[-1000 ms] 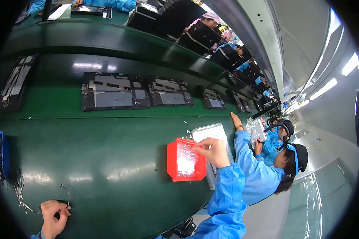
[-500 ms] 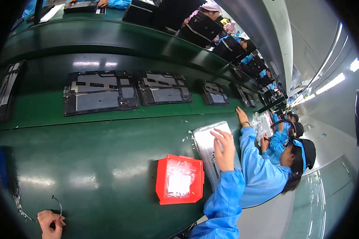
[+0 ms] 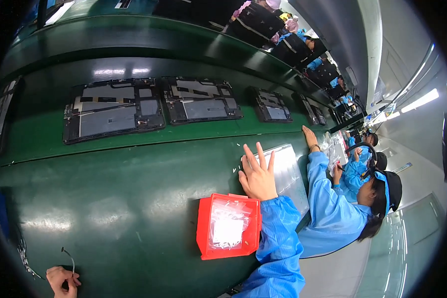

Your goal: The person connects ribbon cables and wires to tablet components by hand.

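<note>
Right hand (image 3: 257,175) shifted, fingers (image 3: 251,158) spread on silver sheet (image 3: 285,171)

We see a green work surface (image 3: 134,198) carrying a red tray (image 3: 228,227); above the tray lies a grey sheet (image 3: 288,171); farther beyond it, dark panels (image 3: 114,109) line a belt.

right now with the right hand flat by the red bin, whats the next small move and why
Probably draw the right hand back to the red bin and pick a small part from the clear bag inside. The hand is empty, lying flat on the silver sheet, while the left hand pinches a thin wire.
</note>
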The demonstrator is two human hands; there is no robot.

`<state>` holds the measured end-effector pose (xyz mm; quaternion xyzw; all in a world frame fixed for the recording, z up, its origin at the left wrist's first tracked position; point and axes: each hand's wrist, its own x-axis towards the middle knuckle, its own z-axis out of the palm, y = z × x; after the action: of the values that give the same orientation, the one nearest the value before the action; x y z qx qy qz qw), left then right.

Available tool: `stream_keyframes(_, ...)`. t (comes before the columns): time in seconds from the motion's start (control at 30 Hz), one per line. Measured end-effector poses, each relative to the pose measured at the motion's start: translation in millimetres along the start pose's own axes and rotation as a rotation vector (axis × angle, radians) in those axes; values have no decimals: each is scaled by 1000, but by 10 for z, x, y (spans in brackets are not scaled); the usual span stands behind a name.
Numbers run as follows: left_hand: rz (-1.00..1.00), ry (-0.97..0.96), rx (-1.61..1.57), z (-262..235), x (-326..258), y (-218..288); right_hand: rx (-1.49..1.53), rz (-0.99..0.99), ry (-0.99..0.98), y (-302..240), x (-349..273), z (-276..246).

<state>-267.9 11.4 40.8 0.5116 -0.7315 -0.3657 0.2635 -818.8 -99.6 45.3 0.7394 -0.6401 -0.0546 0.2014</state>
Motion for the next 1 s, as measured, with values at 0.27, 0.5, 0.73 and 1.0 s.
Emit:
stream_keyframes(0.27,32,-6,-15,81,49,26,183,-38,-38,60,-157,-5)
stream_keyframes(0.5,73,80,123,295,-23,-142,146,-63,-85,186,-224,14)
stream_keyframes(0.73,111,228,-36,419,-48,-283,749,124,128,341,-312,-681)
stream_keyframes(1.0,65,45,-313,109,425,395,578,199,195,-498,-752,-1038)
